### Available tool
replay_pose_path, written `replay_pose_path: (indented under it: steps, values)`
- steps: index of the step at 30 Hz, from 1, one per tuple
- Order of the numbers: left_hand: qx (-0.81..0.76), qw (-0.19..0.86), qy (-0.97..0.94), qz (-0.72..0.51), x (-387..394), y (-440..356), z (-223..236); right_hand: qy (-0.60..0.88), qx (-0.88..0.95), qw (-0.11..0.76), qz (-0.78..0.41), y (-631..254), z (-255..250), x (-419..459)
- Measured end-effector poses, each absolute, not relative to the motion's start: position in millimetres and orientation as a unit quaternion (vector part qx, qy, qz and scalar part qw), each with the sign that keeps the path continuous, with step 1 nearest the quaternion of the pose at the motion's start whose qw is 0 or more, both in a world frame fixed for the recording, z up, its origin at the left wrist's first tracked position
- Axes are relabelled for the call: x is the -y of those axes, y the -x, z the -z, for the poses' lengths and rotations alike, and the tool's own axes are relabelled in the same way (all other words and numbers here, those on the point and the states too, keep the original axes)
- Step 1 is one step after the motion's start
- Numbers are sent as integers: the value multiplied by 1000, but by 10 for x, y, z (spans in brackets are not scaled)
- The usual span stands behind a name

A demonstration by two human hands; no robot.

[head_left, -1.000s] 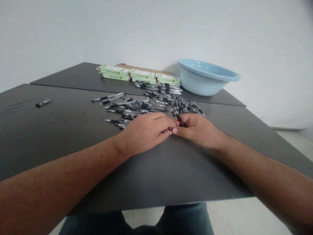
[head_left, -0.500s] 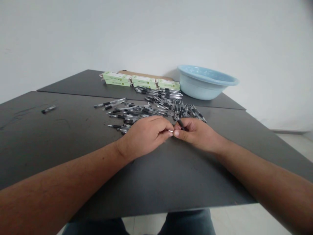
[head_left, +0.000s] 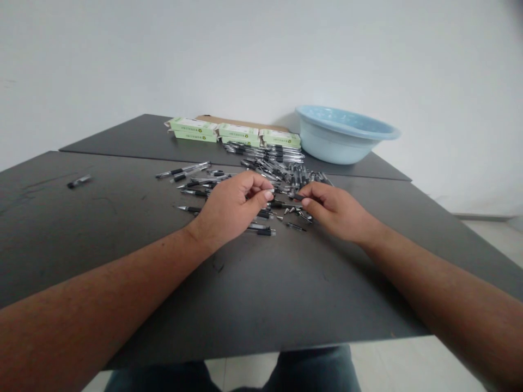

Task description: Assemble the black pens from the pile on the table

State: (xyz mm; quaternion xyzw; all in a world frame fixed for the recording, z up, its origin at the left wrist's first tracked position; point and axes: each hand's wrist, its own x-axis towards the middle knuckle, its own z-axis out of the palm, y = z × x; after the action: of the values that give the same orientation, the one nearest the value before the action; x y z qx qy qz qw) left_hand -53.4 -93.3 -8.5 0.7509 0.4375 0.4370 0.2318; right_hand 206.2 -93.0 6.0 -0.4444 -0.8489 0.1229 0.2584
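My left hand (head_left: 235, 204) is lifted a little off the dark table (head_left: 122, 228), fingers curled in a pinch around a small pen part that I cannot make out. My right hand (head_left: 333, 209) pinches a black pen barrel (head_left: 297, 197) at its end. The two hands are a short way apart. Below and between them lie a black pen (head_left: 261, 231) and a few small metal tips (head_left: 291, 209). Behind the hands spreads a heap of black and clear pens (head_left: 265, 174).
A light blue basin (head_left: 343, 133) stands at the back right. Green and white boxes (head_left: 235, 132) lie in a row at the back. One loose pen piece (head_left: 78, 181) lies far left. A seam runs between two table tops.
Both hands have lifted from the table and drawn apart. The pen they held together has come apart. Loose pens and tips under the hands now show.
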Motion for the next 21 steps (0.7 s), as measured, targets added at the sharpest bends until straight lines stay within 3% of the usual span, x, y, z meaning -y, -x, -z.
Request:
replay_pose_path:
  steps: [21]
  values:
    - [-417,217,-783,-408,930,555,66,431,864,244,-92,-2033,-53,939]
